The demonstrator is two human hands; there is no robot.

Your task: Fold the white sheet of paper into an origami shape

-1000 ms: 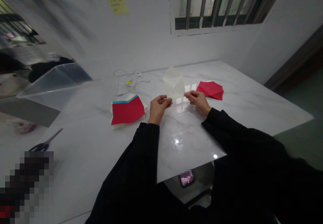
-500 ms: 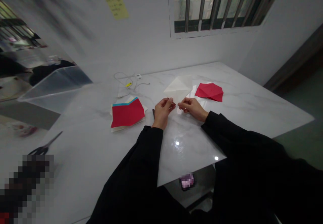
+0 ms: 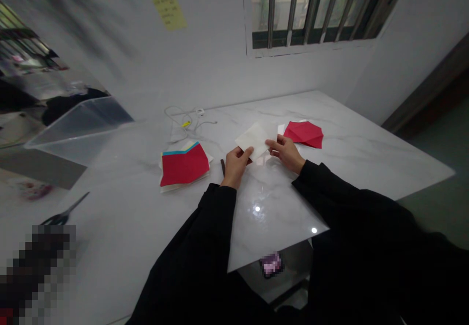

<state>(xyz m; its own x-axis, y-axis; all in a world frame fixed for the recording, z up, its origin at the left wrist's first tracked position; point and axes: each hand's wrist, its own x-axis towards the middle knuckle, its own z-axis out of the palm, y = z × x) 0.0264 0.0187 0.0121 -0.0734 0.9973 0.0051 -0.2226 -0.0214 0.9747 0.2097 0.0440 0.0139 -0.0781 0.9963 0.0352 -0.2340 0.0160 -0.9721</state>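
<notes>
A small cream-white sheet of paper (image 3: 253, 139), with a dark reddish underside showing at its lower left, is held between both hands above the marbled table. My left hand (image 3: 237, 164) pinches its lower left edge, thumb on top. At its right edge, my right hand (image 3: 286, 152) pinches with thumb and fingers. Just behind the right hand lies a red folded paper (image 3: 304, 134). To the left of my left hand rests a stack of coloured paper (image 3: 185, 165), red on top with blue and cream edges showing.
Scissors (image 3: 65, 211) lie at the left, beside a pixelated dark object (image 3: 36, 261). A thin cable (image 3: 185, 119) curls near the wall. A clear plastic bin (image 3: 84, 129) stands at the far left. A dark stick-like item (image 3: 223, 167) touches the left wrist area.
The paper has come lower and nearer and looks smaller and squarer, its reddish underside now showing. My hands have moved slightly apart, the right one shifting rightward.
</notes>
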